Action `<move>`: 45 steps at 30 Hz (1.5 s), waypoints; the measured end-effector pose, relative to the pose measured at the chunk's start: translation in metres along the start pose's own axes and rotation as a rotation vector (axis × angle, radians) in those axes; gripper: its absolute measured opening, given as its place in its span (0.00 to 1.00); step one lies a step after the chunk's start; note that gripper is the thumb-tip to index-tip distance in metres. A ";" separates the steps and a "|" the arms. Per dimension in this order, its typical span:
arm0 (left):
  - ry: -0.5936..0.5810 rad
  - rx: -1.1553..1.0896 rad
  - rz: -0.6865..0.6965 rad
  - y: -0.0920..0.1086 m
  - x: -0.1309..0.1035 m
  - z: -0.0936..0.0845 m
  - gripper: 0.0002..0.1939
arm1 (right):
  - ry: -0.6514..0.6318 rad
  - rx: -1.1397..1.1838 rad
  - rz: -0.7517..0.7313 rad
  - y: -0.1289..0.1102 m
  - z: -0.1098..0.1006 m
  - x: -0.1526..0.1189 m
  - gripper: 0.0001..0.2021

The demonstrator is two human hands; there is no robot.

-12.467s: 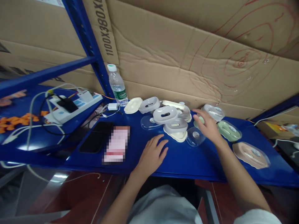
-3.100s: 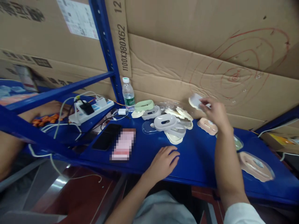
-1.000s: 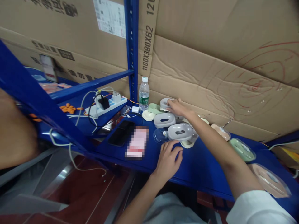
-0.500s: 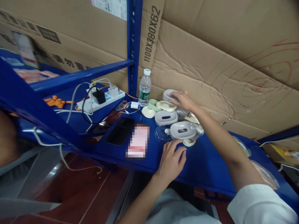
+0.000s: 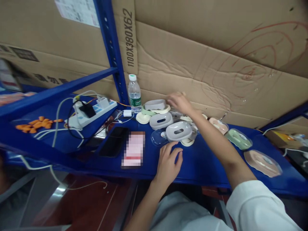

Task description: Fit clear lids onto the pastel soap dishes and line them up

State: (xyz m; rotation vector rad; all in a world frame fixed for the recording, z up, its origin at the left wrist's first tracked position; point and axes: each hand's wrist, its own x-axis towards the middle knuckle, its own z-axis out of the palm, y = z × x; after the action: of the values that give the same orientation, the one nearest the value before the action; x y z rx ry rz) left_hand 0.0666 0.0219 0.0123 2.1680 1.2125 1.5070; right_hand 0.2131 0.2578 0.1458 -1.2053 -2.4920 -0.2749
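Observation:
On the blue shelf lies a cluster of oval soap dishes. A grey soap dish (image 5: 155, 104) rests on top of a cream dish (image 5: 164, 110) and a green one (image 5: 147, 111) at the back. Just right of that grey dish is my right hand (image 5: 180, 102), fingers loosely bent and slightly blurred, with nothing visible in them. In front are two more grey dishes with slotted bottoms, a middle dish (image 5: 161, 120) and a front dish (image 5: 179, 131). My left hand (image 5: 168, 160) lies open before the front dish, fingers apart. A clear plastic cover (image 5: 158, 138) sits beside it.
Two phones, one dark (image 5: 114, 141) and one lit (image 5: 133, 149), lie left of the hands. A water bottle (image 5: 135, 94) stands by the blue post. A power strip (image 5: 92, 112) with cables is farther left. Covered dishes (image 5: 262, 163) line the right side; cardboard (image 5: 192, 64) backs the shelf.
The back grey dish now sits farther left, over the cream dish, and my right hand has come off it. The view has swung right. My left hand stays by the front dish.

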 end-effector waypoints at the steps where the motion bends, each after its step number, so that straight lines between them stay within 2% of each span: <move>1: -0.005 -0.003 0.001 0.000 0.000 0.000 0.08 | 0.024 -0.008 0.065 0.014 -0.011 -0.020 0.20; 2: -0.010 -0.007 0.003 0.000 0.000 0.000 0.08 | 0.029 -0.021 0.153 0.030 -0.021 -0.044 0.21; 5: -0.014 -0.018 0.008 0.000 0.000 -0.001 0.08 | -0.074 -0.089 0.392 0.078 -0.043 -0.131 0.23; 7: -0.012 -0.013 0.014 -0.001 0.000 0.000 0.08 | -0.106 -0.141 0.526 0.103 -0.046 -0.188 0.26; 9: -0.014 0.005 0.022 -0.002 0.000 0.001 0.08 | -0.116 -0.184 0.644 0.118 -0.040 -0.235 0.30; 12: -0.023 0.028 0.024 -0.004 0.001 0.004 0.08 | -0.078 -0.212 0.736 0.128 -0.021 -0.279 0.31; 16: -0.050 0.027 -0.007 -0.006 0.002 0.005 0.08 | 0.023 -0.174 0.755 0.132 -0.002 -0.299 0.31; 19: -0.065 0.017 -0.030 -0.006 0.002 0.005 0.08 | 0.078 -0.068 0.705 0.133 0.001 -0.302 0.32; 24: -0.079 0.004 -0.042 -0.006 0.002 0.005 0.08 | 0.236 0.023 0.669 0.130 -0.007 -0.303 0.31; 28: -0.064 0.008 -0.036 -0.005 0.003 0.007 0.08 | 0.356 0.019 0.633 0.117 -0.017 -0.288 0.33; 31: -0.066 0.005 -0.028 -0.004 0.003 0.007 0.08 | 0.333 0.081 0.460 0.097 -0.022 -0.249 0.32; 35: -0.072 0.002 -0.031 -0.004 0.002 0.006 0.08 | 0.204 0.191 0.163 0.065 -0.017 -0.163 0.29; 38: -0.067 -0.002 -0.040 -0.003 0.001 0.005 0.08 | 0.114 0.221 0.087 0.049 -0.008 -0.102 0.29; 40: -0.073 0.002 -0.044 -0.003 0.001 0.004 0.08 | 0.039 0.218 0.089 0.046 -0.005 -0.080 0.31; 42: -0.091 0.006 -0.039 -0.003 0.001 0.004 0.08 | 0.001 0.201 0.109 0.050 -0.006 -0.079 0.35; 45: -0.112 -0.012 -0.022 -0.003 0.002 0.004 0.08 | 0.070 0.169 0.173 0.065 -0.014 -0.120 0.34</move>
State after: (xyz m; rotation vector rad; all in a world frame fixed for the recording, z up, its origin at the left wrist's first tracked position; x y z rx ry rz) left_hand 0.0687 0.0260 0.0098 2.1914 1.1843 1.3612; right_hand 0.3363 0.2072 0.1120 -1.3063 -2.2830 -0.0581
